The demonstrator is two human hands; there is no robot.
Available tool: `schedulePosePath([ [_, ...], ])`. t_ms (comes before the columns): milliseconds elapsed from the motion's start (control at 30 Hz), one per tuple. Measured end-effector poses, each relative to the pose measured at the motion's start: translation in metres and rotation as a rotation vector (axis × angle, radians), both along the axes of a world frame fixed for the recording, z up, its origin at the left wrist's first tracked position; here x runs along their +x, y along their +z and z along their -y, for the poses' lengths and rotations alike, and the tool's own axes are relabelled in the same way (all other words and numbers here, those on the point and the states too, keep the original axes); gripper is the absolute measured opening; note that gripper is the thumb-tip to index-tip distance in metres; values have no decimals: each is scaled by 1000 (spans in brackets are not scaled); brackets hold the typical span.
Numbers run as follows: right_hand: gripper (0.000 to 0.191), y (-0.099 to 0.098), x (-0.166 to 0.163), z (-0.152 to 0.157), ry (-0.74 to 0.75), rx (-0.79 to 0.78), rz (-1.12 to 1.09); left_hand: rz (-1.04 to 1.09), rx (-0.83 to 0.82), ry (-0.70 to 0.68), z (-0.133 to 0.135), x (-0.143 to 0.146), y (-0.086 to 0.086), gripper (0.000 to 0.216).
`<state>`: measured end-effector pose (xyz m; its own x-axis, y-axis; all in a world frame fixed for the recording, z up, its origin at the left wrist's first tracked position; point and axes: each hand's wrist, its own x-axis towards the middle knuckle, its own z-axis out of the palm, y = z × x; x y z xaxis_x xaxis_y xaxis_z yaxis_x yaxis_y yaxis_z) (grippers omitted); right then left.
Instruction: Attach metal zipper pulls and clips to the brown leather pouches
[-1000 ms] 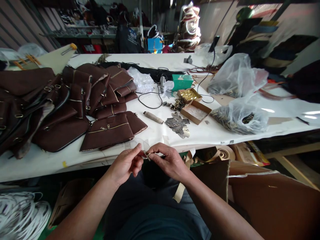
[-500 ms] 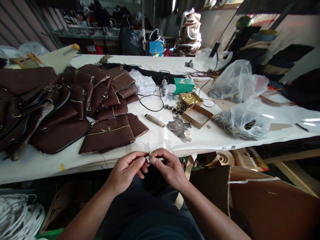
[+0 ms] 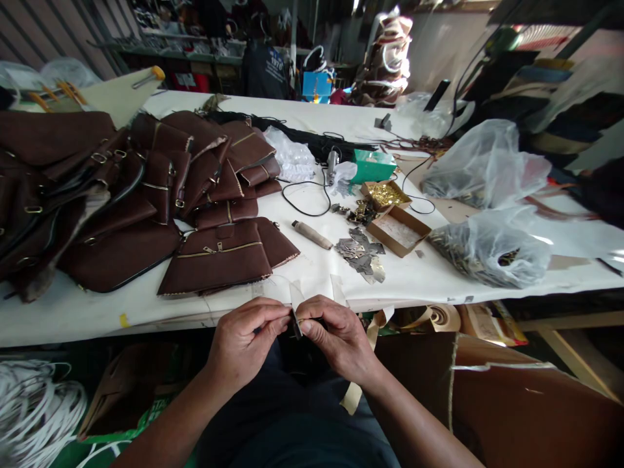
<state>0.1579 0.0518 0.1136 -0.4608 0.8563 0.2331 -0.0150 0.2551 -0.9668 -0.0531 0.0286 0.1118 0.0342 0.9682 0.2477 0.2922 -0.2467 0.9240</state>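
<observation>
In front of my body, just off the near table edge, both hands meet at a small thin flat piece (image 3: 296, 324). It looks like a grey metal plate seen nearly edge-on. My left hand (image 3: 246, 341) pinches it from the left between thumb and fingers. On the other side my right hand (image 3: 336, 338) is closed on it, with a tiny part by the thumb too small to make out. Beyond the hands lies a loose pile of flat metal plates (image 3: 361, 252). A wrapped, stick-like tool (image 3: 312, 234) rests to the left of that pile.
Brown leather bags (image 3: 219, 257) are heaped on the left of the white table (image 3: 273, 325). Small boxes, one with gold-coloured fittings (image 3: 386, 194) and one shallow carton (image 3: 398, 231), stand mid-table. Plastic bags of metal parts (image 3: 487, 253) sit at right. A large cardboard box (image 3: 526, 396) is low right.
The thin piece has turned and tilts more toward me. My left fingers have drawn together into a firmer pinch on it. The view has shifted slightly, so the table things appear further right.
</observation>
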Motion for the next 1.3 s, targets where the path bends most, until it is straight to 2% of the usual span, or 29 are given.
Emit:
schedulePosePath([
  [167, 17, -3, -3, -4, 1, 0, 11, 57, -116, -81, -7, -5, -4, 10],
  [267, 17, -7, -6, -10, -69, -18, 22, 8, -158, -147, -23, -20, -7, 16],
  [333, 20, -12, -8, -17, -134, -42, 34, -134, -106, -84, -46, -43, -9, 25],
  [400, 26, -21, -9, -26, -180, -85, 42, -379, -31, 103, -79, -75, -13, 37],
  [467, 30, -33, -11, -35, -195, -147, 39, -819, -28, 209, -114, -110, -17, 55],
  [567, 37, -51, -13, -45, -198, -242, 21, -998, -111, 191, -155, -152, -24, 72],
  [633, 39, -60, -15, -48, -208, -273, 21, -1054, -151, 156, -168, -167, -27, 78],
  [733, 40, -65, -16, -48, -216, -271, 28, -1137, -187, 132, -174, -172, -29, 84],
  [1000, 40, -67, -11, -48, -180, -294, 0, -1214, -327, 210, -171, -171, -31, 113],
  [1100, 40, -69, -10, -47, -178, -293, -13, -1204, -321, 204, -169, -173, -31, 107],
  [1300, 39, -70, -9, -45, -176, -274, -39, -1159, -272, 211, -171, -169, -32, 70],
])
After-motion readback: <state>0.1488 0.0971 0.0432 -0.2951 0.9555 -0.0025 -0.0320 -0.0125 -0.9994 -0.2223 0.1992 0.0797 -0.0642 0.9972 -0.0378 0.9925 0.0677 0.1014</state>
